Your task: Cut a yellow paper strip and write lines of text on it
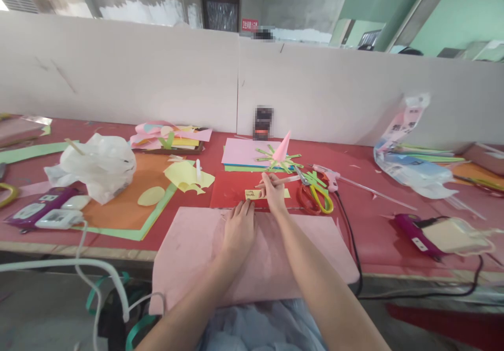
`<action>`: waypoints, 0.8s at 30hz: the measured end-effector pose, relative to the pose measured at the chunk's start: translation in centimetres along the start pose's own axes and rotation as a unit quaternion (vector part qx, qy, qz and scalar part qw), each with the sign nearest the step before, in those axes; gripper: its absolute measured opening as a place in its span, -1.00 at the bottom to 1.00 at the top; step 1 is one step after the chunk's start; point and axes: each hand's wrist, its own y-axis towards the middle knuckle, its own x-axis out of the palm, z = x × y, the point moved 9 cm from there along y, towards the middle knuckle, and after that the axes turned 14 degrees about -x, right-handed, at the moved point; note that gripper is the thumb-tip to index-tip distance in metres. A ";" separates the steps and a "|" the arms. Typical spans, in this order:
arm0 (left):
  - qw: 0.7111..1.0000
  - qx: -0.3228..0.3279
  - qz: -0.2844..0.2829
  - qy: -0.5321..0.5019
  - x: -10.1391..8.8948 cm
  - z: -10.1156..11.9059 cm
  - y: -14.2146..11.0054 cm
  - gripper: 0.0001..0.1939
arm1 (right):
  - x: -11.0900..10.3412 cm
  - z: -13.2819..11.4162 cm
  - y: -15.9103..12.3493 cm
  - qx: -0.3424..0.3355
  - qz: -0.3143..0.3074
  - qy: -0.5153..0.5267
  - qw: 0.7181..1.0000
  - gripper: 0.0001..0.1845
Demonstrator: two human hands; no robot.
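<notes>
My right hand [273, 192] is closed around a slim pen [289, 179], its tip over a small yellow paper strip [286, 193]. Dark handwritten marks show at the strip's left end. My left hand [239, 225] lies flat, fingers stretched out, with the fingertips at the strip's lower left edge. Beneath the strip is a sheet of red paper [226, 188]. Just right of my right hand lie scissors [323, 200] with red and yellow handles. Behind it stands a pink paper cone [282, 150] amid green paper strips.
A pink board [189, 251] supports my forearms. At left are a crumpled plastic bag [98, 162], orange paper [118, 204] and a purple power strip [41, 209]. A pink glue gun [331, 178] with a black cable lies at right, near another power strip [419, 235].
</notes>
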 end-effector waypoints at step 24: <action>1.000 0.000 0.016 -0.003 -0.2 0.2 0.0 -0.65 | 2.2 -0.3 -0.9 0.025 -0.138 -0.136 0.981 -0.56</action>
